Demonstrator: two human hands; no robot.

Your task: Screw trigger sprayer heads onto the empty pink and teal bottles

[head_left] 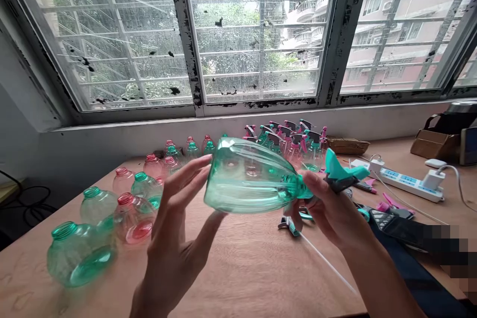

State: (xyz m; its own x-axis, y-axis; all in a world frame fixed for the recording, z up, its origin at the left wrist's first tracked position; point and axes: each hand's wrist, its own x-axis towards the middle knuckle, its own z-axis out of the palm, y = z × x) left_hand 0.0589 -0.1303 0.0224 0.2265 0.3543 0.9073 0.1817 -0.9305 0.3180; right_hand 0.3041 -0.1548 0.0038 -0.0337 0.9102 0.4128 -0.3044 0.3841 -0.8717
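The wooden table (242, 268) fills the lower view. Its far edge meets the wall under the window (257, 35), and the near edge runs below our arms. The middle of the board is bare, and clutter lies to both sides.

We hold the green bottle (249, 176) above that bare patch, lying sideways with its base to the left. It is clear, ribbed and empty, and a teal spray head (343, 171) sits at its neck.

Our left hand (175, 228) is spread, with straight fingers against the base and the thumb beneath. Our right hand (328, 208) is clamped round the neck.

Loose bottles (97, 203) without heads stand at the left, at least a dozen in pink and green. Finished sprayers (294, 144) crowd by the wall, too bunched to count. We see one power strip (402, 181) and one loose trigger (288, 223) with a white tube.
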